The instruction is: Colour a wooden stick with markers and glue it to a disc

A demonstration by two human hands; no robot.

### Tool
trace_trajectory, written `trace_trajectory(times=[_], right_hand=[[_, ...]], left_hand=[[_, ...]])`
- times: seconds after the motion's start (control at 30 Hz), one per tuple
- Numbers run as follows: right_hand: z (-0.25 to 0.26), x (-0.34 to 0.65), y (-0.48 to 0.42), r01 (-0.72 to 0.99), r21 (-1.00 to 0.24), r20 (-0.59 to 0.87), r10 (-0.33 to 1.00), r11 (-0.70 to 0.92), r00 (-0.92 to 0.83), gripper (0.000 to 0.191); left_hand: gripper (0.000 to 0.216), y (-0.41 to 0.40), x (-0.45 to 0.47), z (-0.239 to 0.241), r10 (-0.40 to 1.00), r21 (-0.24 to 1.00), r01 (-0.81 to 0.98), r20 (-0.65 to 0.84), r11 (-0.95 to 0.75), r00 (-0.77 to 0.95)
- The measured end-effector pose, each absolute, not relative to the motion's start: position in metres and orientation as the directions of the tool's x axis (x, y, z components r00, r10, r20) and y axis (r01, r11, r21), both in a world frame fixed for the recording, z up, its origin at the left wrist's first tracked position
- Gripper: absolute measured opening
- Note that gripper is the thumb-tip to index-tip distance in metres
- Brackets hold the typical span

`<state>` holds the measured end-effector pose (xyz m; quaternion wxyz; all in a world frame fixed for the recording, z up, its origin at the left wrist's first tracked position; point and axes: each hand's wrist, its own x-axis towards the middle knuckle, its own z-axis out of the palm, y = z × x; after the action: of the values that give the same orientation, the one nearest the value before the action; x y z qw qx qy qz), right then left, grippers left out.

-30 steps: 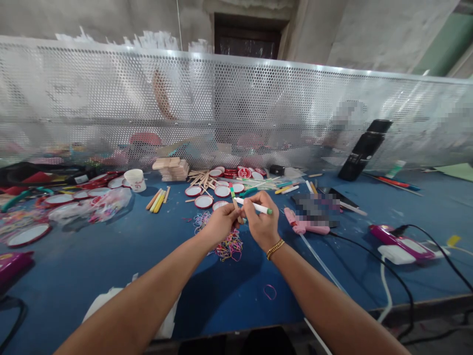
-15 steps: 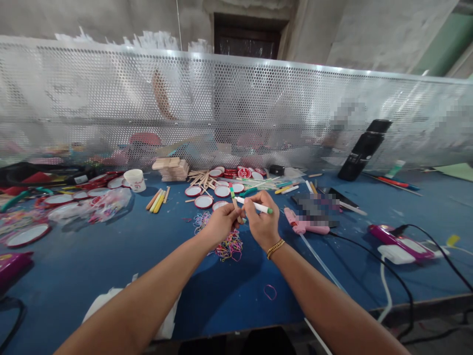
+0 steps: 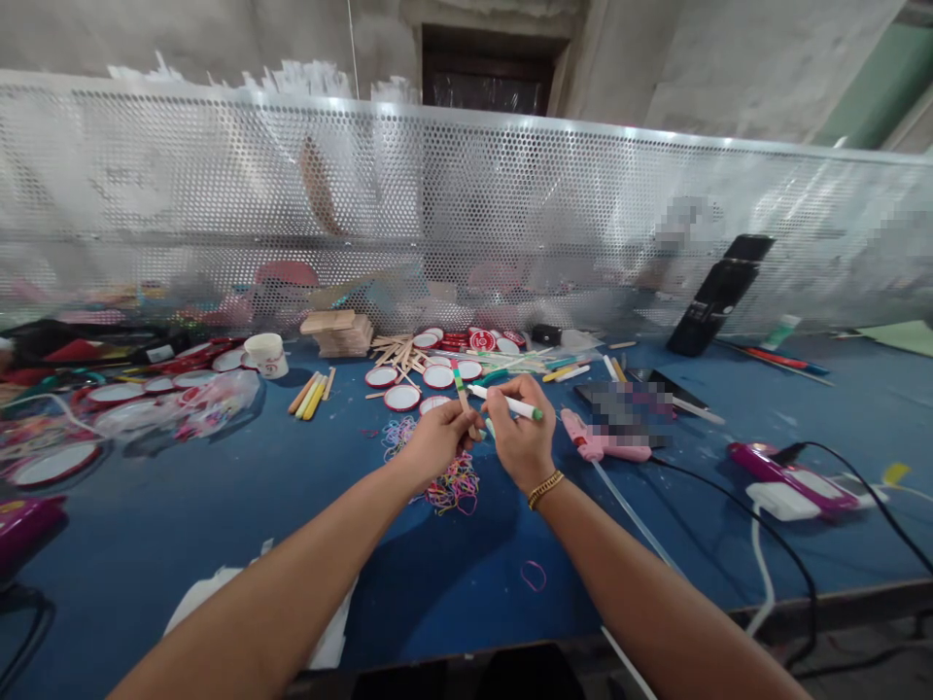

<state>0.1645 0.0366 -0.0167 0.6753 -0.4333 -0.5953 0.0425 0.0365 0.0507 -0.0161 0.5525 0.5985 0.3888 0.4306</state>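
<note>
Above tangled rubber bands (image 3: 452, 483), right hand (image 3: 519, 437) pinches slim marker (image 3: 506, 402).

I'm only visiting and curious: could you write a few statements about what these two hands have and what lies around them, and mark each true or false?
1. The right hand holds a white marker with a green end. True.
2. The left hand is empty. False: it pinches a wooden stick with coloured bands on it.
3. A heap of coloured rubber bands lies on the blue table under the hands. True.
4. The pink glue gun lies left of the left hand. False: it lies to the right of the right hand.
5. A gold bracelet sits on the right wrist. True.
</note>
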Motion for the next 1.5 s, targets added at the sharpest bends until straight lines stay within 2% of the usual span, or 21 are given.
trace_trajectory(times=[0.13,0.4,0.6,1.17,1.5], right_hand=[[-0.0176,0.1636,0.0359,0.414,-0.655,0.752,0.602,0.632,0.268,0.016],[-0.0169,0.1649,0.0352,0.444,-0.647,0.759,0.584,0.621,0.290,0.017],[-0.0191,0.1629,0.0357,0.430,-0.648,0.752,0.618,0.628,0.231,0.017],[-0.0196,0.1651,0.0368,0.465,-0.633,0.769,0.574,0.619,0.283,0.018],[-0.0192,0.1638,0.0354,0.463,-0.618,0.776,0.589,0.636,0.228,0.017]], left_hand=[[0.027,0.0514,0.0366,-0.0168,0.936,0.995,-0.021,0.098,-0.096,0.339],[0.030,0.0507,0.0364,-0.0164,0.938,0.995,-0.015,0.103,-0.103,0.332],[0.037,0.0502,0.0361,-0.0161,0.924,0.992,-0.050,0.129,-0.119,0.361],[0.025,0.0508,0.0365,-0.0167,0.944,0.994,-0.009,0.108,-0.110,0.312],[0.027,0.0492,0.0372,-0.0161,0.937,0.993,-0.028,0.115,-0.112,0.329]])
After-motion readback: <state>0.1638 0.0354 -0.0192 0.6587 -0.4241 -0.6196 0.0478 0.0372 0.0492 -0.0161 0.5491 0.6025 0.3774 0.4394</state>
